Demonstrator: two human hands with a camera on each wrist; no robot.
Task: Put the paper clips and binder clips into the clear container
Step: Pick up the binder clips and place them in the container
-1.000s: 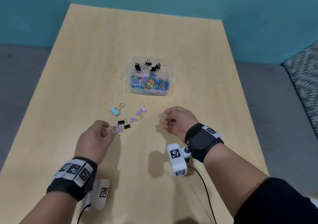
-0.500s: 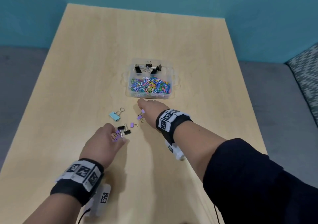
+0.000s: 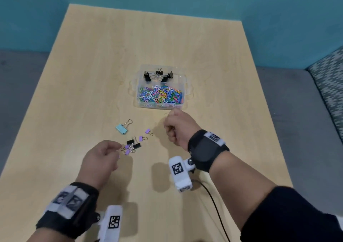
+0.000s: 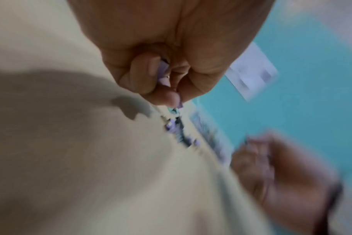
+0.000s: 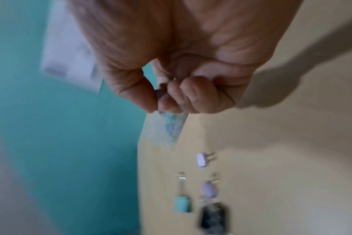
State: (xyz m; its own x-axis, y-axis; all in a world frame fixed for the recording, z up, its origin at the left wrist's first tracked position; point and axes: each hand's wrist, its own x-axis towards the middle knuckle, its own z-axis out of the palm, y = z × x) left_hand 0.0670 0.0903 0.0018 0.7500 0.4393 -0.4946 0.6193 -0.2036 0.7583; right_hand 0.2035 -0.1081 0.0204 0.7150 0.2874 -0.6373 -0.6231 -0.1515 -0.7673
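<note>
The clear container (image 3: 184,82) sits mid-table and holds many coloured paper clips (image 3: 160,95) and black binder clips (image 3: 157,75). Loose on the table lie a teal binder clip (image 3: 121,129), two small purple clips (image 3: 147,131) (image 3: 141,138), two black clips (image 3: 133,143) and more purple ones (image 3: 127,150). My left hand (image 3: 116,149) hovers just left of that cluster. In the left wrist view its curled fingers grip purple clips (image 4: 163,73). My right hand (image 3: 168,127) is just in front of the container, and its thumb and forefinger pinch a small purple clip (image 5: 158,93).
The wooden table (image 3: 92,74) ends at a teal wall behind and a grey floor on both sides. A patterned cushion (image 3: 332,85) lies off the right edge. A cable (image 3: 213,202) trails from my right wrist camera across the near table.
My right hand reached left to the purple clips, took one, and drew back right toward the container's near side. My left hand stayed by the cluster, still curled.
</note>
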